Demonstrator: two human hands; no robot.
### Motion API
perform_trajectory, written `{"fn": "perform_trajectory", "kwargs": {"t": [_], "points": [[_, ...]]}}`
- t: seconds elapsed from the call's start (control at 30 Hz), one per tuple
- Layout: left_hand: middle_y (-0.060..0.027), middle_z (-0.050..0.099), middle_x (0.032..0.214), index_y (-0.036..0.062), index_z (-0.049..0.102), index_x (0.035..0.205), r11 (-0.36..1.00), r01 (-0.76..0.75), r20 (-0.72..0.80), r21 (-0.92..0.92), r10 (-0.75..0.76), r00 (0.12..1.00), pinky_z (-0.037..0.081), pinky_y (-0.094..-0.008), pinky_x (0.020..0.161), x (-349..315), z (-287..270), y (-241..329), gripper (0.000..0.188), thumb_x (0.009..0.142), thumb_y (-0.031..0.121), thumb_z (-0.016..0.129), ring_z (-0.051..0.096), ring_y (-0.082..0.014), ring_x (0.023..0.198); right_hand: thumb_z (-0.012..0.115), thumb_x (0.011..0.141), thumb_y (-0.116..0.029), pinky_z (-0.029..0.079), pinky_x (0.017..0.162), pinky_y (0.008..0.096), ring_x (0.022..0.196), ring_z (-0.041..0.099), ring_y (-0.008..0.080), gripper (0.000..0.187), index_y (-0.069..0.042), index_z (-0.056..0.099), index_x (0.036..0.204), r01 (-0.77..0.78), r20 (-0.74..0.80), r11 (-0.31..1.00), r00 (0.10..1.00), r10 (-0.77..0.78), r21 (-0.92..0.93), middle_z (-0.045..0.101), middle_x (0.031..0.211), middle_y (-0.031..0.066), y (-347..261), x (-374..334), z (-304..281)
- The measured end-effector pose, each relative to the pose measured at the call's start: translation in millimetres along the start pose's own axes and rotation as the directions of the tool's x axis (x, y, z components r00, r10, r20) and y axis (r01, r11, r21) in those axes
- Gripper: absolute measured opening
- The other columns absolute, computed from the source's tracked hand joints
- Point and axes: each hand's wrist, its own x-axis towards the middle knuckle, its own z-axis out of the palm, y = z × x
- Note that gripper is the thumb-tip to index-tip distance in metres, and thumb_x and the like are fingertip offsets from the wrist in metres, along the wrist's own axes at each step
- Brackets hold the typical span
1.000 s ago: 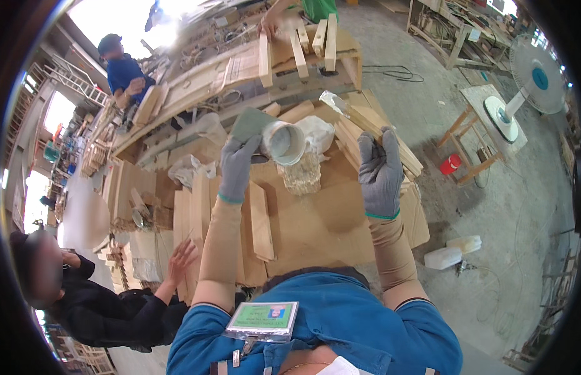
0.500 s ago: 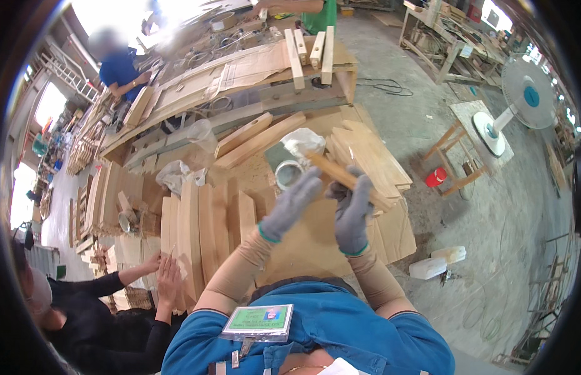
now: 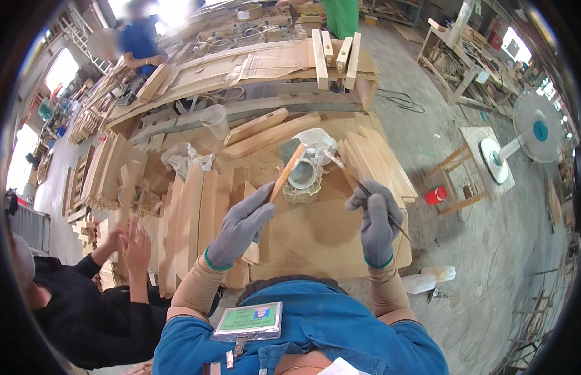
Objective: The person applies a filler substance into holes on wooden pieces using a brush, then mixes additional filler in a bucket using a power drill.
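Note:
In its grey glove, my left hand point(image 3: 240, 224) is closed around the lower end of a narrow wooden strip point(image 3: 286, 173), which tilts up and away to the right. My right hand point(image 3: 376, 224), gloved too, grips a thin brush point(image 3: 346, 167) by its dark handle. The brush's whitish tip points up and left, a little apart from the strip. Beyond and between the hands stands a round open pot point(image 3: 302, 185) with a crusted outside and grey-white inside. Behind it lies a crumpled white plastic bag point(image 3: 316, 142).
Cardboard point(image 3: 303, 244) covers the work surface. Wooden boards point(image 3: 196, 219) stand in a row at left, and more boards point(image 3: 379, 161) lie at right. At lower left a co-worker's hands point(image 3: 135, 244) handle wood. A fan point(image 3: 493, 153) stands on a stool at right.
My hands have moved apart. The wooden strip, earlier slanting across by my right hand, is now in my left hand. The brush now shows clearly in my right.

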Motion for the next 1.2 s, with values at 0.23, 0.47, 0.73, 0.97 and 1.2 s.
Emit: {"fn": "perform_trajectory", "kwargs": {"t": [0.23, 0.47, 0.73, 0.97, 1.2], "points": [[0.0045, 0.050, 0.074, 0.0024, 0.049, 0.132, 0.997, -0.073, 0.030, 0.035, 0.072, 0.997, 0.036, -0.0184, 0.049, -26, -4, 5, 0.049, 0.087, 0.015, 0.063, 0.042, -0.0020, 0.056, 0.061, 0.078, 0.013, 0.054, 0.065, 0.0299, 0.073, 0.064, 0.0201, 0.019, -0.001, 0.054, 0.089, 0.165, 0.097, 0.985, 0.982, -0.161, -0.044, 0.064, 0.088, 0.0158, 4, -16, 19], [0.0038, 0.051, 0.073, 0.0045, 0.049, 0.132, 0.998, 0.043, 0.106, -0.050, -0.038, 0.994, 0.037, -0.0183, 0.049, -41, -11, 19, 0.047, 0.089, 0.016, 0.061, 0.044, -0.0025, 0.055, 0.073, 0.072, 0.006, 0.052, 0.064, 0.0293, 0.073, 0.065, 0.0203, 0.027, -0.007, 0.056, 0.090, 0.294, 0.154, 0.921, 0.953, -0.262, -0.255, 0.065, 0.085, 0.0123, 18, -17, 22], [-0.0010, 0.054, 0.072, -0.0034, 0.053, 0.124, 0.943, 0.202, 0.280, -0.265, -0.126, 0.952, 0.035, -0.0175, 0.042, -42, -19, 21, 0.041, 0.095, 0.025, 0.049, 0.042, -0.0029, 0.048, 0.073, 0.068, 0.007, 0.052, 0.065, 0.0302, 0.074, 0.064, 0.0237, 0.030, -0.008, 0.057, 0.089, 0.493, 0.340, 0.806, 0.858, -0.386, -0.327, 0.064, 0.087, 0.0097, 4, -8, 20], [-0.0066, 0.058, 0.077, -0.0059, 0.053, 0.118, 0.856, 0.286, 0.367, -0.431, -0.123, 0.922, 0.035, -0.0153, 0.038, -39, -19, 21, 0.040, 0.097, 0.027, 0.044, 0.044, -0.0028, 0.045, 0.069, 0.069, 0.015, 0.054, 0.062, 0.0310, 0.074, 0.064, 0.0224, 0.032, -0.007, 0.054, 0.087, 0.572, 0.380, 0.741, 0.810, -0.446, -0.350, 0.061, 0.085, 0.0104, -6, 0, 21], [-0.0111, 0.060, 0.081, -0.0075, 0.048, 0.122, 0.690, 0.329, 0.427, -0.645, -0.031, 0.904, 0.035, -0.0148, 0.036, -36, -18, 7, 0.041, 0.097, 0.023, 0.040, 0.045, -0.0041, 0.044, 0.068, 0.072, 0.012, 0.054, 0.062, 0.0317, 0.073, 0.063, 0.0215, 0.027, -0.005, 0.054, 0.088, 0.535, 0.361, 0.747, 0.838, -0.409, -0.395, 0.060, 0.087, 0.0094, -4, -9, 27]]}}
